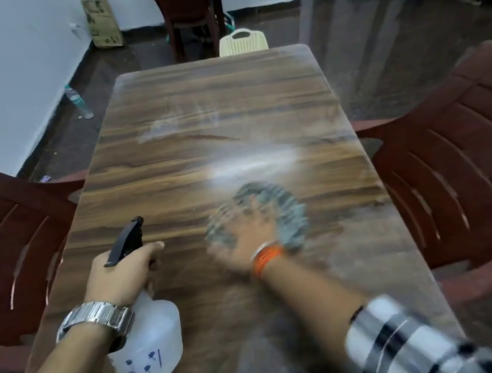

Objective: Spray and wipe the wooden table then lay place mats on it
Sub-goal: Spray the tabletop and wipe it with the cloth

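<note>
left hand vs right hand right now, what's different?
The left hand grips a spray bottle above the wooden table's near edge; the right hand presses a grey cloth flat on it. The left is sharp, the right motion-blurred. The left wrist has a metal watch, the right an orange band.

Brown wood-grain table [215,102]; grey, seemingly striped cloth [285,212]; white bottle [152,339].

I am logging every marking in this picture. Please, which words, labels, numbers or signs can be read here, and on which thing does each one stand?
No text can be read.
Spray bottle: blue hand-drawn marks and one stroke, no legible letters.
Paper bag against the wall: dark print, too blurred to read.
Plastic water bottle on the floor: label too small to read.
Wristwatch: only its metal band shows.
</note>
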A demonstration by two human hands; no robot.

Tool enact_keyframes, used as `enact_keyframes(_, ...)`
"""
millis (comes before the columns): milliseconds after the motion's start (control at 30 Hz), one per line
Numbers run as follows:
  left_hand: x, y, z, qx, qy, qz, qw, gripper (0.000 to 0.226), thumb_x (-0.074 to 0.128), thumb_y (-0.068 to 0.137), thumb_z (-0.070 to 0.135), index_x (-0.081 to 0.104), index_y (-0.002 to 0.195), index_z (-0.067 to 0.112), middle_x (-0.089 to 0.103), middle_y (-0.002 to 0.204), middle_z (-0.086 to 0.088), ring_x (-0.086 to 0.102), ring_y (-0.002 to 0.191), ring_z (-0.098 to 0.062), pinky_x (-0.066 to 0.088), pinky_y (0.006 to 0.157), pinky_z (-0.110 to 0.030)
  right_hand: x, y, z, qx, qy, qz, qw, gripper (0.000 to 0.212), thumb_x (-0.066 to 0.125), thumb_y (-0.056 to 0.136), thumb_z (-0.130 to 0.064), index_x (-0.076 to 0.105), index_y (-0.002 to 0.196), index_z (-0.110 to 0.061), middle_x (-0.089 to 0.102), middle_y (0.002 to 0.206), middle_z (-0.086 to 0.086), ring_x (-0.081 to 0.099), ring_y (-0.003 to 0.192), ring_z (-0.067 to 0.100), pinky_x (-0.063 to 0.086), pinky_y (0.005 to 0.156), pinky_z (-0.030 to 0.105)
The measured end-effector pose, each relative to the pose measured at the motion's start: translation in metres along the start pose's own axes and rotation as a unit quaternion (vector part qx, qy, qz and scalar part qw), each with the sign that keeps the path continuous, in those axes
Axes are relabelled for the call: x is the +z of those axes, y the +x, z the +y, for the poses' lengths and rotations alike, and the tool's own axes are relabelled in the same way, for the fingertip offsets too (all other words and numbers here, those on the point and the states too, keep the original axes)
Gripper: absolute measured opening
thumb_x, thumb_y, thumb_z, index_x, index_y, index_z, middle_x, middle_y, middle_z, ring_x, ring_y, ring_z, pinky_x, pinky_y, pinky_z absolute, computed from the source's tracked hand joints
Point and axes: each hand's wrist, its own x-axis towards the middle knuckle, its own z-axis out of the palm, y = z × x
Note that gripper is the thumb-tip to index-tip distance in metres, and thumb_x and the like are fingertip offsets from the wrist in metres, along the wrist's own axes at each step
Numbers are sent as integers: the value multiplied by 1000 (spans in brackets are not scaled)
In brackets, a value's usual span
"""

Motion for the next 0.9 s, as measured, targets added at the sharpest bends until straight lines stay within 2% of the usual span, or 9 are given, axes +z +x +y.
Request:
enact_keyframes(100, 13, -24, 2, 4, 3, -17, 1000, 25, 79, 79, 25, 73, 73, 1, 75, 76, -19, 62, 60, -30, 49, 64, -37, 62, -98, -101, -249, 6, -37, 968, 76, 37, 84, -72, 21, 149, -37, 16, 159, -5, -5, 146, 34, -20, 106, 65)
enact_keyframes(200, 16, -48, 4, 0, 0, -31, 1000, 30, 77, 80, 25, 73, 75, -4, 75, 77, -24, 58, 49, -28, 48, 60, -36, 67, -133, -53, -330, 32, 16, 943, 65, 45, 87, -66, 34, 145, -37, 34, 152, -6, 12, 145, 30, -2, 112, 64)
enact_keyframes(300, 10, -71, -1, 2, -2, -45, 999, 30, 77, 81, 26, 72, 75, -3, 73, 73, -25, 53, 44, -26, 48, 56, -37, 44, -115, 59, -128, 51, 92, 986, 64, 25, 83, -73, 35, 141, -48, 35, 152, -9, 19, 145, 27, 13, 112, 61)
enact_keyframes(400, -1, -90, -14, -2, 10, -43, 999, 29, 79, 80, 27, 71, 79, -1, 74, 74, -21, 54, 47, -26, 48, 55, -37, 20, -111, 163, 135, 28, 64, 988, 63, 16, 83, -76, 14, 143, -57, 10, 159, -16, 4, 147, 25, 3, 114, 58)
enact_keyframes(500, -9, -110, -28, -15, 9, -50, 999, 29, 80, 80, 27, 71, 84, -1, 75, 80, -22, 56, 50, -27, 47, 57, -36, 17, -120, 157, 206, 71, 50, 975, 61, 20, 87, -73, 7, 144, -56, 0, 160, -17, -7, 147, 27, -7, 113, 59)
enact_keyframes(567, -11, -125, -39, -17, 11, -43, 999, 30, 80, 79, 27, 71, 85, -1, 75, 82, -25, 55, 48, -26, 47, 57, -36, 29, -133, 106, 148, 71, 38, 986, 61, 23, 89, -69, 13, 146, -52, 5, 160, -13, -7, 146, 29, -9, 110, 62)
enact_keyframes(667, -8, -145, -52, -24, 24, -47, 998, 42, 82, 74, 34, 71, 83, -6, 73, 79, -29, 57, 47, -27, 47, 58, -39, 67, -195, 6, -102, 7, 53, 993, 60, 27, 85, -66, 44, 138, -44, 40, 150, -7, 12, 143, 31, -3, 109, 65)
enact_keyframes(767, -3, -163, -65, -38, 34, -57, 997, 46, 80, 78, 32, 69, 82, -12, 70, 68, -29, 57, 54, -26, 42, 59, -35, 101, -267, -60, -305, -12, -23, 952, 60, 26, 92, -63, 34, 145, -37, 29, 155, -6, 7, 146, 33, -13, 109, 62)
enact_keyframes(900, -2, -190, -76, -43, 26, -92, 995, 32, 79, 79, 28, 65, 65, 2, 58, 46, -9, 51, 46, -25, 41, 58, -35, 101, -296, -1, -309, 18, 12, 951, 55, 29, 93, -63, 26, 145, -45, 26, 156, -11, 13, 146, 26, -7, 113, 57)
